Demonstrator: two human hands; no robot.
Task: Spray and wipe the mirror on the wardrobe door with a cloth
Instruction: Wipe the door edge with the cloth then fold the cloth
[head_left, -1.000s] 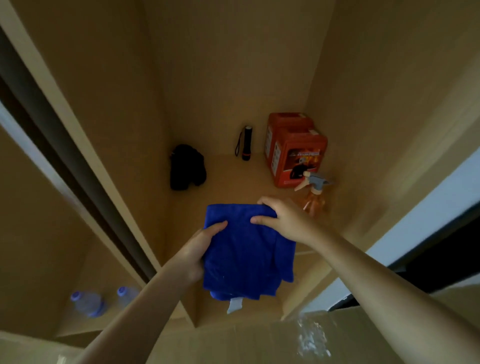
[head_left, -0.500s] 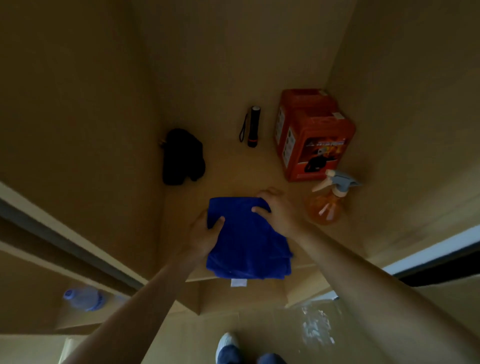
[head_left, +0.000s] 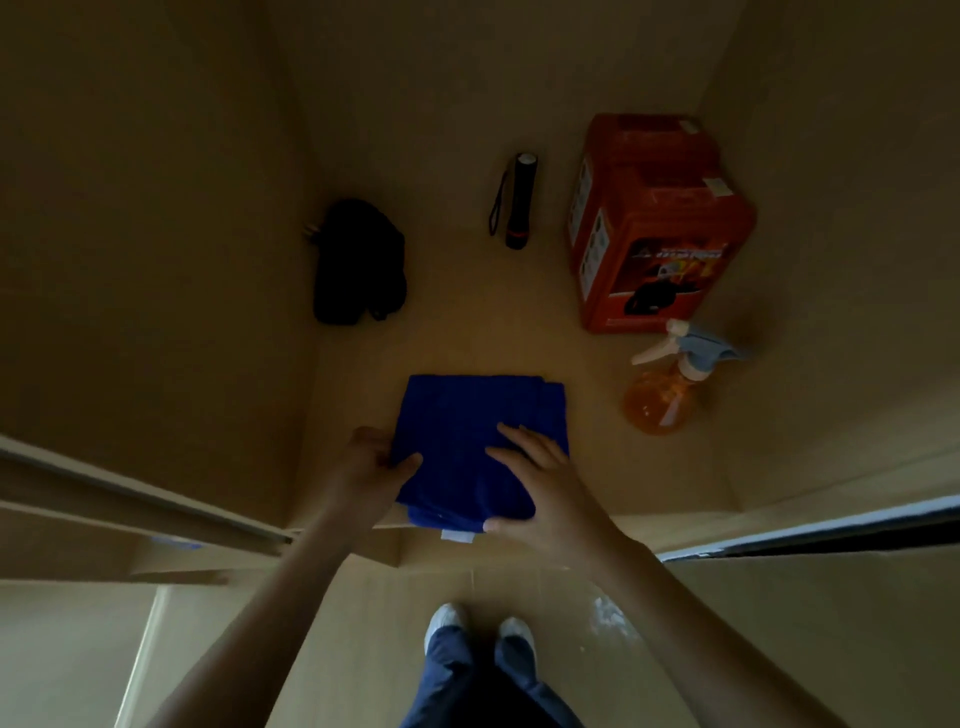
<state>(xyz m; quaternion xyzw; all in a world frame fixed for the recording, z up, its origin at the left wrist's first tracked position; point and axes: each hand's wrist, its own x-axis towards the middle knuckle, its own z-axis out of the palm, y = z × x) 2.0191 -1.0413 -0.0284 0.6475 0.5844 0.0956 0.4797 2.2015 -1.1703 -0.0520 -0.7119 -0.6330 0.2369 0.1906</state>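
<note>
two white shoes (head_left: 472, 626) stand on the floor, nearest of all. just past them is the shelf (head_left: 597, 483) edge. one blue cloth (head_left: 480, 436), folded flat, lies on the shelf at its front edge, with a small white tag (head_left: 457, 536) hanging over that edge. the cloth's long side runs from front to back.

there are two hands. the left hand (head_left: 366, 473) is at the cloth's left edge, its fingers curled on that edge with the thumb on top. the right hand (head_left: 540, 486) rests on the cloth's near right part, fingers straight and spread.

right of the cloth and a bit farther back stands one orange spray bottle (head_left: 660, 400), its nozzle pointing left. behind the bottle is one red box (head_left: 654, 223). left of the box lies one black flashlight (head_left: 519, 200). far left of the cloth's back edge sits one black bundle (head_left: 358, 262).
</note>
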